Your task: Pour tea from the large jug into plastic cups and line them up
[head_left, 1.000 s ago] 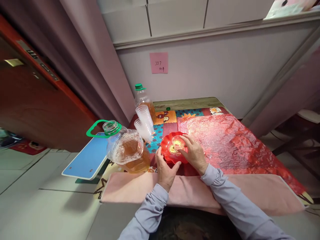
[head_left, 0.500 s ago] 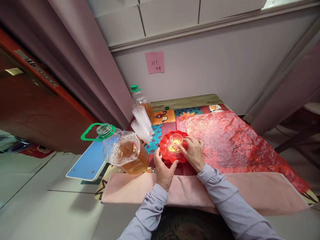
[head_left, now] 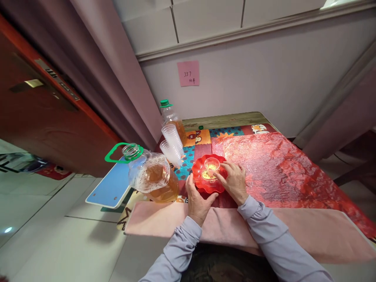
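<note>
A red scalloped plate (head_left: pixel 200 176) with gold print lies on the patterned tablecloth, and a small clear plastic cup (head_left: pixel 212 165) stands on it. My right hand (head_left: pixel 235 181) reaches over the plate's right side, thumb and index finger closed on the cup. At the plate's lower left edge is my left hand (head_left: pixel 199 201), its thumb and fingers spread apart around the rim. An uncapped large jug (head_left: pixel 157 180) of amber liquid with a green handle stands to the left. Behind it are two stacks of clear cups (head_left: pixel 172 143).
A capped jug (head_left: pixel 176 127) of amber liquid stands at the back left, near a green cap (head_left: pixel 201 127). Red sheeting (head_left: pixel 273 168) covers the table's right side. A pink cloth (head_left: pixel 314 231) lies along the front edge.
The whole view has shifted slightly, so things appear a little further right. Both hands keep their places at the plate and cup.
</note>
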